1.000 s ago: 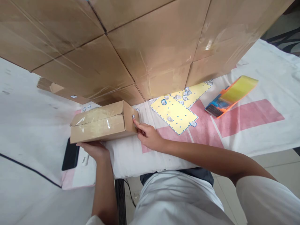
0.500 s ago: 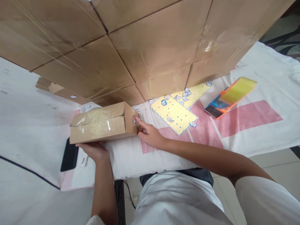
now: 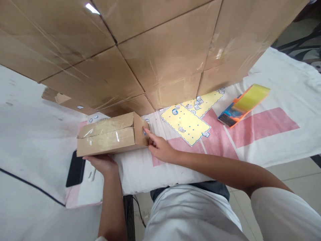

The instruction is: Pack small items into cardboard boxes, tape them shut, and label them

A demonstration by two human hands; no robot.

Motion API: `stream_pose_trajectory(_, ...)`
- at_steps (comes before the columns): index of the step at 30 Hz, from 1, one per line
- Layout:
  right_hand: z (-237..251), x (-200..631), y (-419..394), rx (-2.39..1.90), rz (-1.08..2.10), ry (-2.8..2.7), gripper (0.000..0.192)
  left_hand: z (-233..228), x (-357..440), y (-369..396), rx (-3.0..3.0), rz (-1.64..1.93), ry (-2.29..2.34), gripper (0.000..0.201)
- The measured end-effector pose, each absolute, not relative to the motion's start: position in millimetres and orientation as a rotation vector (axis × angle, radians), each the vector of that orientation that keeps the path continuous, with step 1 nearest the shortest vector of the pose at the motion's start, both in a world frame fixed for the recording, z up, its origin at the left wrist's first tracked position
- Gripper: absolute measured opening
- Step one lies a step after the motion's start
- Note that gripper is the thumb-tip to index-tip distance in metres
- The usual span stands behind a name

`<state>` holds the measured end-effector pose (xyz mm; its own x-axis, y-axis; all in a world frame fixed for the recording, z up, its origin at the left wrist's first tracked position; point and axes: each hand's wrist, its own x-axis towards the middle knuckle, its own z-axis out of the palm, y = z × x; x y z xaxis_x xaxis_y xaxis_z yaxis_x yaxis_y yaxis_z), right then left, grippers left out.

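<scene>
A small brown box (image 3: 110,138) lies near the front edge of the table (image 3: 276,110), on the left part of it. The left hand (image 3: 101,164) holds the box from under its near side; its fingers are hidden. The right hand (image 3: 160,149) touches the box's right end, one finger pressing a little sticker (image 3: 143,131) there. Yellow sticker sheets (image 3: 187,122) lie just beside that hand.

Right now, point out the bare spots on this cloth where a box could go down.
Free: the pink band right of the yellow sticker sheets, below the tape dispenser; also the white cloth left of the small carton. Crowded: around the carton, where the left hand, right hand and black phone sit, against the big boxes.
</scene>
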<state>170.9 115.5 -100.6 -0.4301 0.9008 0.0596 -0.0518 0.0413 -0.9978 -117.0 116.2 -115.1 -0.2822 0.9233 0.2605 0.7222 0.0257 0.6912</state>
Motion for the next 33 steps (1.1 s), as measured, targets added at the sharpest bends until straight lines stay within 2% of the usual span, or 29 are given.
stream_pose_trajectory(2,-102,170,113,-0.901,1.485,-1.500,0.082,-110,-109,116,1.508,1.426,2.055,0.094)
stream_pose_trajectory(4,-104,169,114,-0.888,1.476,-1.486,0.079,-105,-101,116,1.370,1.588,2.028,0.092)
stream_pose_trajectory(11,-109,170,120,-0.855,1.523,-1.558,0.086,-96,-88,117,1.377,1.672,1.943,0.081)
stream_pose_trajectory(14,-105,173,119,-0.884,1.501,-1.554,0.089,-95,-89,120,1.319,1.834,1.884,0.075)
stream_pose_trajectory(16,-101,176,120,-0.896,1.499,-1.549,0.087,-96,-90,121,1.265,1.931,1.850,0.073)
stream_pose_trajectory(20,-98,178,123,-0.895,1.506,-1.534,0.069,-96,-91,121,1.224,2.030,1.718,0.070)
stream_pose_trajectory(25,-97,174,121,-0.965,1.331,-1.622,0.074,-92,-88,118,1.146,2.060,1.645,0.064)
stream_pose_trajectory(27,-92,173,123,-0.969,1.163,-1.692,0.089,-92,-88,118,1.113,1.987,1.723,0.065)
stream_pose_trajectory(30,-80,174,137,-0.921,1.068,-1.893,0.134,-92,-88,117,1.208,1.810,1.904,0.073)
stream_pose_trajectory(33,-69,180,156,-0.964,1.088,-2.036,0.154,-92,-92,111,1.487,1.553,1.929,0.075)
